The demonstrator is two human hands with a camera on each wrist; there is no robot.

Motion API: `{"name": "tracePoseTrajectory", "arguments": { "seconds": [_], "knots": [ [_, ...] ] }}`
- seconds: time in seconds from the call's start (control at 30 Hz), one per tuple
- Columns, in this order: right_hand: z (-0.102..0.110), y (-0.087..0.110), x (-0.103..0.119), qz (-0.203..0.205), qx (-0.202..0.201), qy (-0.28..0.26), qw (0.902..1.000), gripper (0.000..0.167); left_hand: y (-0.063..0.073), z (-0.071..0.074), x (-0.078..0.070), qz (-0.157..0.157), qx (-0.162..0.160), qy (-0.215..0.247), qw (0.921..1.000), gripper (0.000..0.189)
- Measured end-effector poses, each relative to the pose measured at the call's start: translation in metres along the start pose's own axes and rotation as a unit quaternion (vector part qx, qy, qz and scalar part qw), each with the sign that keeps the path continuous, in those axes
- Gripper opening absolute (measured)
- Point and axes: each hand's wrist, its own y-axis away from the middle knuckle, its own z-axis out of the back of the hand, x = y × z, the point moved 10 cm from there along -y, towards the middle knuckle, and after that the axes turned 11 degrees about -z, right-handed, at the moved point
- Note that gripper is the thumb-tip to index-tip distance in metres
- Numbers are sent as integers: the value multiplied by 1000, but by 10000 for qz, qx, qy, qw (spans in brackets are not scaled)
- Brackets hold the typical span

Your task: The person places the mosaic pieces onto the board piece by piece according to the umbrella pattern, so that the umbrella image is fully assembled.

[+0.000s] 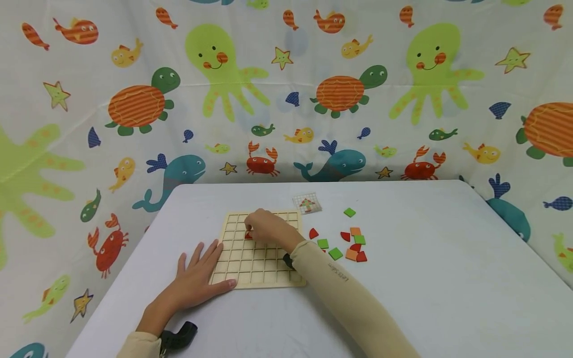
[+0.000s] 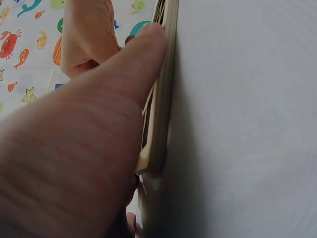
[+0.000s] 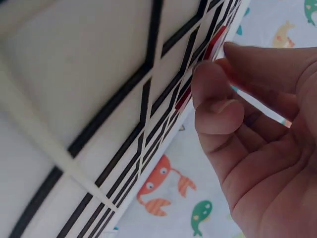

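A square wooden grid board (image 1: 241,271) lies on the table. My left hand (image 1: 194,278) rests with spread fingers at its left edge and near corner, the thumb along the front edge. In the left wrist view that thumb (image 2: 148,44) touches the board's side (image 2: 161,124). Over the board's upper left part, my right hand (image 1: 270,228) bends down with curled fingers. Its fingertips pinch a thin red piece (image 3: 215,42) at the grid surface. Another red patch (image 3: 183,100) shows flat on the grid, partly behind the fingers. The piece's full outline is hidden.
Right of the board lie loose pieces: red quarter-circles (image 1: 313,233), green squares (image 1: 335,253) and orange squares (image 1: 355,231). One green square (image 1: 349,212) lies apart at the back. Behind the board is a small pattern card (image 1: 307,203). A printed cloth (image 1: 286,144) hangs behind the table.
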Motion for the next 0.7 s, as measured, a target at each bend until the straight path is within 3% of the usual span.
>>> {"name": "tracePoseTrajectory", "arguments": {
  "seconds": [0.3, 0.57, 0.7],
  "knots": [
    [23, 19, -3, 234, -256, -673, 9971, 24, -2, -1, 1, -14, -1, 21, 10000, 114],
    [43, 45, -35, 11, -310, -1392, 9898, 43, -4, 0, 1, -17, 52, 67, 10000, 115],
    [56, 62, -58, -340, -413, -1502, 9872, 46, -4, 3, 4, -29, 17, 25, 10000, 115]
  ]
}}
